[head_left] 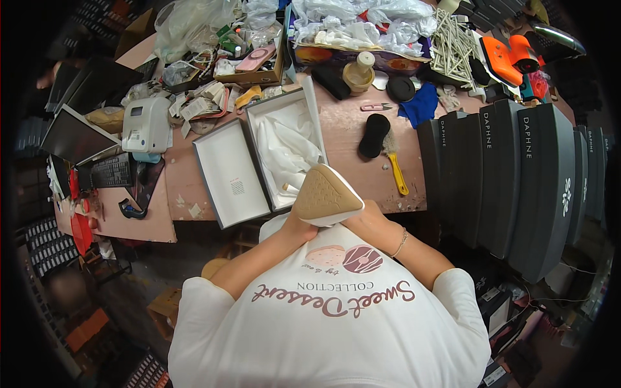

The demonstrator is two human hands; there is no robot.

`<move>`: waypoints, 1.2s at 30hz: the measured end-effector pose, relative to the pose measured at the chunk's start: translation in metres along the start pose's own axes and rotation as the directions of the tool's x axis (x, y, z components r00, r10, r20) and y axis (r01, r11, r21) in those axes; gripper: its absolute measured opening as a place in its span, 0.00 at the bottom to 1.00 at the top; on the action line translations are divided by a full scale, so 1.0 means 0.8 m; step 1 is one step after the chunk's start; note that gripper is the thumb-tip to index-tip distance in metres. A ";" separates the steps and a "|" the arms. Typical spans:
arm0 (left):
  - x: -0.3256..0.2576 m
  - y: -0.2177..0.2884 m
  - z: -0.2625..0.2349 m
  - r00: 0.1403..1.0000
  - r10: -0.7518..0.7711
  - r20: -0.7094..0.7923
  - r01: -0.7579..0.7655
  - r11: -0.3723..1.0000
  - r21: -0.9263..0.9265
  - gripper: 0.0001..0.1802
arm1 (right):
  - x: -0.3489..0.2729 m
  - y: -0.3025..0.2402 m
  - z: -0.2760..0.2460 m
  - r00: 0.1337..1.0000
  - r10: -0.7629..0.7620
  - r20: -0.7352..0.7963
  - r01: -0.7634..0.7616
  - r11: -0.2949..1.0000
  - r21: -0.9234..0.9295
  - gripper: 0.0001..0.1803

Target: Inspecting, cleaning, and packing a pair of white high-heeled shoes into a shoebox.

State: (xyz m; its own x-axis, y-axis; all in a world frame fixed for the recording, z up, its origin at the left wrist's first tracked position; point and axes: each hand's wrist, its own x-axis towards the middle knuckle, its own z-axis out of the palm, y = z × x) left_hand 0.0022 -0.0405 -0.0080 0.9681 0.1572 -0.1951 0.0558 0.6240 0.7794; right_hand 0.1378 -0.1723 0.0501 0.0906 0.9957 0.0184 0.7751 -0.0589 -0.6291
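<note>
A white shoe (328, 196) with a tan patterned sole is held close in front of my chest, its sole facing up. My left hand (303, 224) grips it from the left side, and my right hand (370, 221) holds it from the right. Most of my fingers are hidden beneath the shoe. Just beyond it lies an open shoe box (312, 116) lined with white tissue paper (284, 143). The box's lid (231, 171) rests inside up to its left.
Grey shoe boxes (498, 174) stand in a row at right. A yellow-handled brush (398, 171), black pad (373, 136), pink snips (376, 107) and blue cloth (420, 103) lie on the pink table (346, 129). A label printer (145, 126) and monitor (81, 134) are at left.
</note>
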 end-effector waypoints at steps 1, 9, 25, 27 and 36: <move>0.000 0.002 0.004 0.997 0.079 0.012 -0.080 0.976 0.205 0.21 | 0.001 -0.003 -0.007 0.999 0.018 0.042 -0.018 1.000 -0.014 0.10; 0.000 -0.009 -0.002 1.000 -0.001 -0.025 -0.002 0.994 -0.109 0.16 | 0.002 -0.005 0.009 0.997 0.074 -0.026 -0.074 0.997 -0.013 0.08; -0.004 -0.002 0.002 0.988 0.150 -0.023 -0.121 0.871 0.476 0.19 | 0.002 -0.014 -0.016 0.991 0.079 0.104 -0.069 0.993 -0.093 0.07; -0.004 -0.006 -0.003 0.994 -0.004 -0.113 -0.009 0.994 -0.112 0.18 | -0.001 -0.015 -0.021 0.994 0.085 0.069 -0.080 0.994 -0.076 0.08; 0.001 -0.012 -0.018 0.979 0.117 0.166 -0.198 0.730 0.654 0.21 | 0.004 -0.018 0.000 0.998 0.043 0.038 -0.038 0.990 -0.139 0.08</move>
State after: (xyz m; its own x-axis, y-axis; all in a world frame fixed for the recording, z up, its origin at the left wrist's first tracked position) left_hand -0.0014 -0.0354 -0.0241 0.9950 0.1001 -0.0010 0.0087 -0.0765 0.9970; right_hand 0.1272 -0.1685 0.0589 0.1001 0.9942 -0.0389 0.8505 -0.1058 -0.5153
